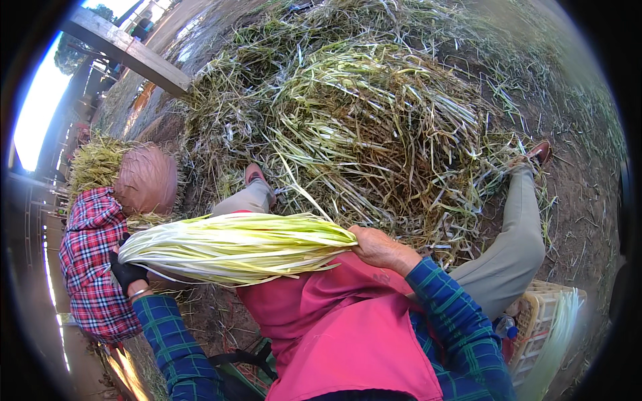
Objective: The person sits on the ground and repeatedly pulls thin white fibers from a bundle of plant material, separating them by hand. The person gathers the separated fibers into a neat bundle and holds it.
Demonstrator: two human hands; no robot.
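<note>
A thick bundle of long blanched leaves [246,245], which look like garlic chives, stretches sideways above my lap. Its left end is white and its right part yellow-green. My left hand [129,273], in a black glove, holds the white end. The narrowed yellow-green end is gripped in my bare right hand [378,248]. Beneath the bundle lies my pink apron [341,321]. One loose pale stalk [307,193] sticks up behind it. Between my outstretched legs is a large heap of loose leaves [381,130], partly green and white, partly brown and withered.
At left a co-worker in a red plaid shirt [98,265] bends close to my left hand. A wooden post [130,50] slants in at upper left. A yellowish plastic crate [536,311] stands at lower right, with pale leaves [556,331] hanging over it and a plastic bottle [505,327] beside it.
</note>
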